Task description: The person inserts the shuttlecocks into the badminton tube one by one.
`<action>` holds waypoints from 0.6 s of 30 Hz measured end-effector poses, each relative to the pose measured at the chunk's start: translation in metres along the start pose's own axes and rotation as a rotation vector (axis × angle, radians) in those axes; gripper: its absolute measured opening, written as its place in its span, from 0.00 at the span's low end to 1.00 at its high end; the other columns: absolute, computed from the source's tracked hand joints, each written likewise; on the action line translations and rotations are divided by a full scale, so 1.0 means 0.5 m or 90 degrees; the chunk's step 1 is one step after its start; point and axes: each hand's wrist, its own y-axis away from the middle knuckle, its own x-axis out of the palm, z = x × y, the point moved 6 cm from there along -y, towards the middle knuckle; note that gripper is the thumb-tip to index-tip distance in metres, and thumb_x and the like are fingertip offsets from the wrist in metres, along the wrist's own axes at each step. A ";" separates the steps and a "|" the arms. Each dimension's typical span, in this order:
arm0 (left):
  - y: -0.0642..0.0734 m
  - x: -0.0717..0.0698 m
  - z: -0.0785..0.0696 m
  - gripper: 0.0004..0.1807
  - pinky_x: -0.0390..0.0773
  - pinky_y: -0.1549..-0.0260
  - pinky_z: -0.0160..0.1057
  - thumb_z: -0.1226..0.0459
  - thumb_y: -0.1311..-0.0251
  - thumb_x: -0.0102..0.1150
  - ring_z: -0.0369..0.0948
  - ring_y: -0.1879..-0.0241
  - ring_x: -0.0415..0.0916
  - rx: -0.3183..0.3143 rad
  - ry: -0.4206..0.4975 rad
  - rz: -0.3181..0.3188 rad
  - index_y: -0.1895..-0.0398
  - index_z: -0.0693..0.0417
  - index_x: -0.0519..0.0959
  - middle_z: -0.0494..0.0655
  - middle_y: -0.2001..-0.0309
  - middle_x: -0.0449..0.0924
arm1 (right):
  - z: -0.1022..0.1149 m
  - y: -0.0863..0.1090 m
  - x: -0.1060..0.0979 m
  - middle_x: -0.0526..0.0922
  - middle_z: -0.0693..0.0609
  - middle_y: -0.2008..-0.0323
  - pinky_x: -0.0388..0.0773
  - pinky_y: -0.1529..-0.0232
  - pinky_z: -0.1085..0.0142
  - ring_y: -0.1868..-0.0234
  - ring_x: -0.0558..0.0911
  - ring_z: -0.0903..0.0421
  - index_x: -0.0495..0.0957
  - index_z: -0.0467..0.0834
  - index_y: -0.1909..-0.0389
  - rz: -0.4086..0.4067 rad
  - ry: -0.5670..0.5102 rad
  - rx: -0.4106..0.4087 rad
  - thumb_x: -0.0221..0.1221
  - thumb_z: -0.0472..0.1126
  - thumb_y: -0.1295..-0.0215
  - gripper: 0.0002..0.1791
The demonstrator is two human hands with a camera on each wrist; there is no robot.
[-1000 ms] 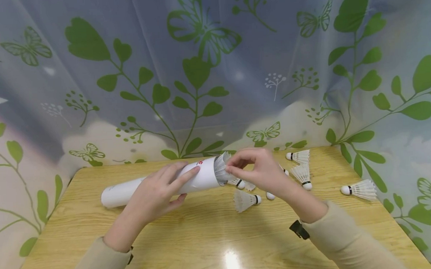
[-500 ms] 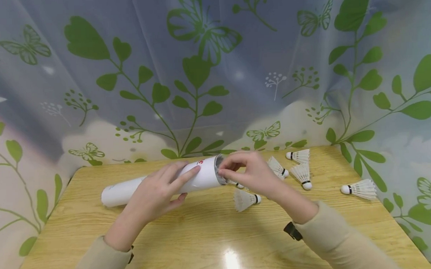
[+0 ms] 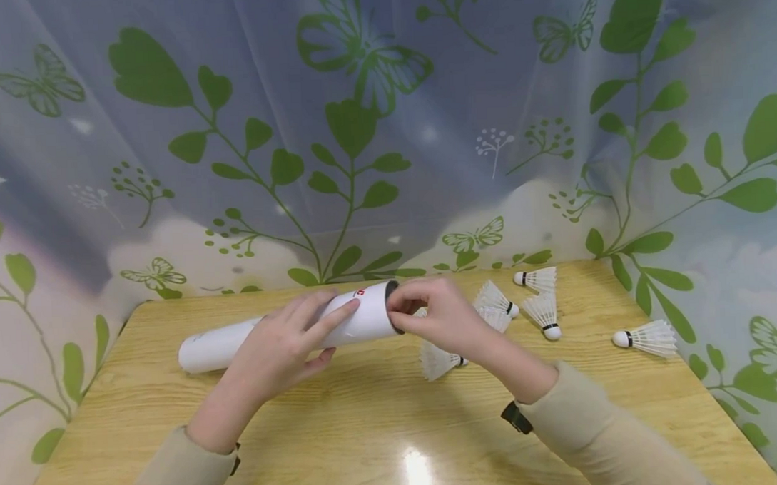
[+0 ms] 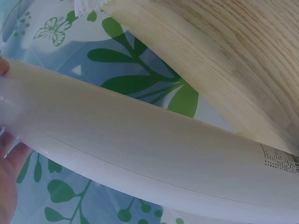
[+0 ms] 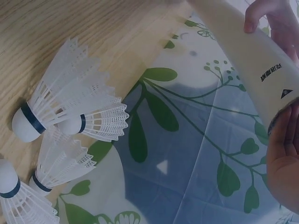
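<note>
A white shuttlecock tube (image 3: 215, 346) with red print near its mouth lies slanted in the head view, its mouth end facing right. My left hand (image 3: 287, 339) grips it from above, thumb on the near side. At the dark mouth, my right hand (image 3: 437, 311) has its thumb and bent fingers reaching just inside the rim. The shuttlecock pushed in there is hidden, and I cannot tell whether the fingertips still pinch it. In the left wrist view the tube (image 4: 140, 140) fills the middle; the right wrist view shows black lettering beside its mouth.
Several white shuttlecocks (image 3: 542, 315) with black bands lie right of the tube, some partly behind my right hand. One shuttlecock (image 3: 649, 339) lies apart near the right edge of the wooden table (image 3: 344, 429). A leaf-patterned curtain (image 3: 374, 200) hangs along the table's back.
My right hand has moved left, pushing a shuttlecock into the tube until its skirt no longer shows at the mouth. More loose shuttlecocks show behind that hand. The left hand keeps its grip.
</note>
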 end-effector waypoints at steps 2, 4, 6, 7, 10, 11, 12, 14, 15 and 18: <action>0.001 0.000 0.000 0.48 0.91 0.59 0.48 0.65 0.53 0.82 0.54 0.51 0.86 0.000 0.000 0.001 0.24 0.47 0.72 0.58 0.39 0.80 | -0.001 -0.001 0.001 0.92 0.45 0.64 0.89 0.59 0.65 0.66 0.85 0.61 0.90 0.37 0.62 0.003 0.000 -0.004 0.67 0.29 0.34 0.04; 0.002 0.000 0.001 0.49 0.91 0.58 0.48 0.65 0.53 0.82 0.54 0.51 0.86 -0.001 0.001 0.002 0.24 0.47 0.72 0.58 0.40 0.80 | 0.000 0.000 -0.002 0.92 0.45 0.64 0.89 0.59 0.64 0.66 0.86 0.61 0.90 0.36 0.61 0.006 -0.005 0.002 0.67 0.29 0.34 0.04; 0.003 0.001 0.002 0.49 0.92 0.58 0.49 0.65 0.54 0.82 0.54 0.51 0.86 -0.001 0.000 0.002 0.24 0.47 0.72 0.58 0.40 0.80 | 0.002 0.001 -0.007 0.92 0.45 0.63 0.89 0.59 0.64 0.65 0.86 0.60 0.90 0.37 0.60 0.008 -0.008 0.011 0.68 0.30 0.33 0.05; 0.004 0.001 0.002 0.49 0.92 0.58 0.49 0.65 0.54 0.82 0.54 0.51 0.86 -0.002 -0.001 0.002 0.24 0.47 0.72 0.58 0.40 0.80 | 0.003 0.001 -0.011 0.92 0.45 0.63 0.89 0.58 0.64 0.64 0.87 0.59 0.90 0.37 0.59 0.008 -0.011 0.016 0.68 0.31 0.33 0.05; 0.006 0.001 0.003 0.50 0.92 0.58 0.49 0.65 0.55 0.83 0.54 0.51 0.86 -0.003 0.000 -0.001 0.24 0.47 0.72 0.58 0.40 0.80 | 0.003 0.004 -0.029 0.92 0.47 0.61 0.88 0.57 0.66 0.63 0.88 0.59 0.91 0.40 0.58 -0.003 -0.005 0.033 0.70 0.33 0.33 0.06; 0.006 0.001 0.004 0.50 0.92 0.58 0.49 0.65 0.55 0.83 0.54 0.51 0.86 -0.004 0.000 -0.002 0.24 0.47 0.71 0.58 0.40 0.80 | 0.002 0.006 -0.037 0.92 0.47 0.61 0.88 0.56 0.66 0.62 0.88 0.58 0.91 0.40 0.57 -0.009 -0.001 0.038 0.70 0.33 0.33 0.06; 0.006 0.001 0.004 0.50 0.92 0.58 0.50 0.65 0.55 0.83 0.54 0.51 0.86 -0.004 0.001 -0.003 0.24 0.47 0.72 0.58 0.40 0.81 | 0.000 0.008 -0.047 0.92 0.47 0.60 0.88 0.56 0.67 0.61 0.88 0.58 0.91 0.41 0.57 -0.017 0.002 0.043 0.70 0.34 0.33 0.06; 0.006 0.000 0.004 0.50 0.92 0.58 0.50 0.65 0.55 0.83 0.54 0.51 0.86 -0.005 0.002 -0.004 0.24 0.47 0.72 0.58 0.40 0.81 | -0.007 0.013 -0.070 0.93 0.47 0.59 0.88 0.55 0.67 0.61 0.88 0.58 0.91 0.40 0.56 -0.032 0.011 0.053 0.70 0.34 0.32 0.07; 0.006 -0.001 0.004 0.50 0.92 0.58 0.50 0.65 0.55 0.83 0.54 0.51 0.86 -0.006 0.003 -0.004 0.24 0.47 0.71 0.58 0.40 0.81 | -0.011 0.016 -0.083 0.93 0.46 0.58 0.88 0.56 0.68 0.61 0.89 0.57 0.91 0.40 0.55 -0.040 0.015 0.056 0.69 0.33 0.32 0.07; 0.004 -0.003 0.003 0.50 0.92 0.57 0.50 0.65 0.55 0.82 0.54 0.50 0.86 -0.006 0.005 -0.003 0.23 0.47 0.71 0.57 0.39 0.81 | -0.026 0.031 -0.125 0.93 0.44 0.56 0.88 0.56 0.71 0.61 0.89 0.60 0.90 0.39 0.54 -0.066 0.020 0.071 0.68 0.33 0.31 0.08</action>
